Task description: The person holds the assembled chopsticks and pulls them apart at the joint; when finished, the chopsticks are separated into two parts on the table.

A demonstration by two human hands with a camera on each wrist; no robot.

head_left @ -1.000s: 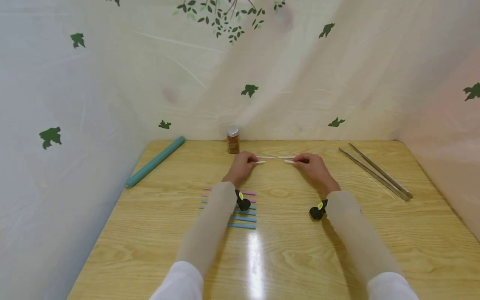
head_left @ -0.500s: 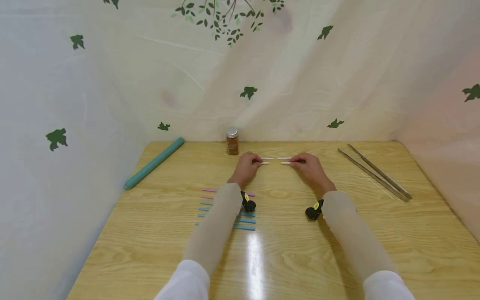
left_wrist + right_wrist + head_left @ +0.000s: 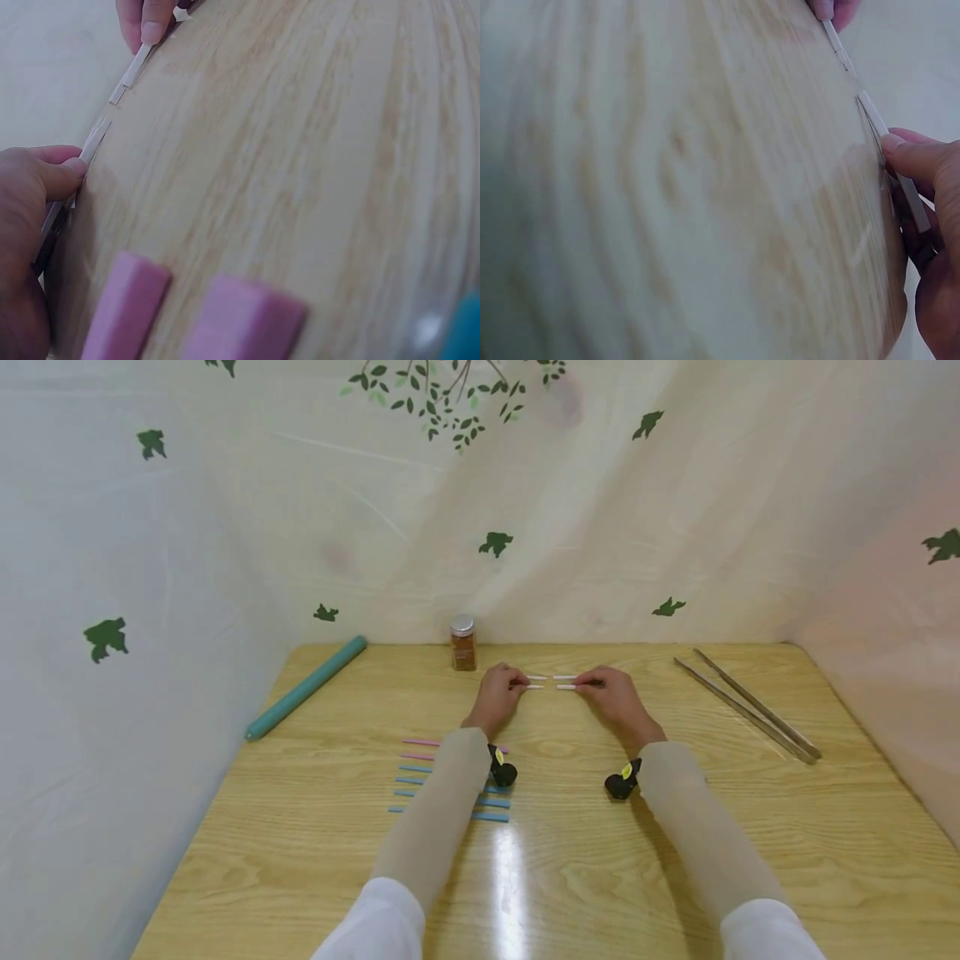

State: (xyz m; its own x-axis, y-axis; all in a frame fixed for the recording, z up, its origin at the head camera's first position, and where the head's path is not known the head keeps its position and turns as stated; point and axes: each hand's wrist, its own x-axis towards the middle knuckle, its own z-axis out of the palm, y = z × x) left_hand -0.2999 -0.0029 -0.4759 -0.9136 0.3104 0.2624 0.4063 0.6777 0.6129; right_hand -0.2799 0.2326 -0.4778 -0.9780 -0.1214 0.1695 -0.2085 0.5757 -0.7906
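At the far side of the table, my left hand [image 3: 498, 696] pinches a slim white stick [image 3: 92, 148] between thumb and fingers. Opposite it, my right hand [image 3: 613, 697] pinches a similar white stick [image 3: 874, 112], part of which shows behind the thumb in the right wrist view. These two sticks point at each other end to end, with a small gap between them. Just beyond lie another white stick [image 3: 537, 677] on the left and one [image 3: 564, 677] on the right, their outer ends hidden by my hands.
A lidded jar of reddish-brown contents [image 3: 463, 647] stands left of my left hand. Pink sticks [image 3: 422, 742] and several blue sticks [image 3: 491, 817] lie in a row under my left forearm. A teal rod [image 3: 307, 688] lies far left, long metal tongs [image 3: 750, 708] far right.
My left hand has slid right and my right hand slightly left, each with its white stick. The gap between the two held sticks has narrowed.
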